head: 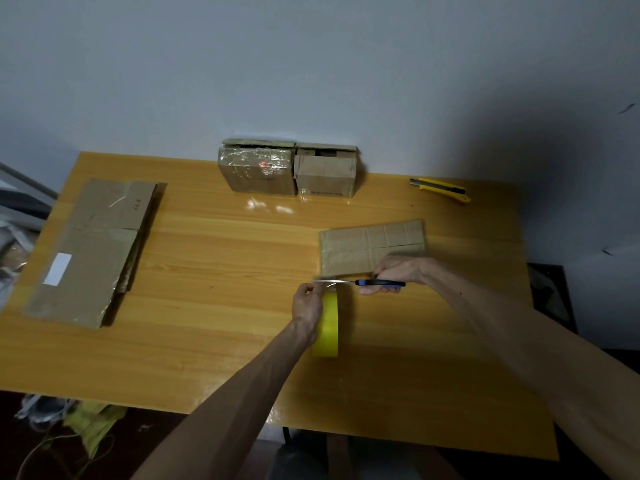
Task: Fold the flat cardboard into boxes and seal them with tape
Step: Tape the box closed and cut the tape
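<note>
- Head view, the only cam. We see both forearms reaching in from the bottom edge over a yellow-orange wood-grain table [207,323].
- L hand [306,306]: fingers curled, pinching at the top of a yellow tape roll [327,323]. Roll stands on edge on the table, center-right, just beside the hand's right side.
- We can't tell if a loose strip is pulled out; too small and glary.
- R hand [398,270]: clenched round the blue handles of scissors [367,282]. Blades point left and run level, tips reaching the L fingertips right above the roll. Blades look near closed, but we can't say for sure.
- Flat cardboard piece [372,245]: lies flat on the table just behind the R hand, near edge partly under the knuckles.
- Stack of flat cardboard [93,251]: L side of the table, well apart from the hands, white label on top sheet, shiny tape strips on it.
- Taped box [258,168] and second box [325,171]: both folded up, touching side by side at the table's back edge against the wall [311,64]. L one has glossy clear tape across it.
- Yellow utility knife [440,189]: back R of the table, lying flat, apart from everything else.
</note>
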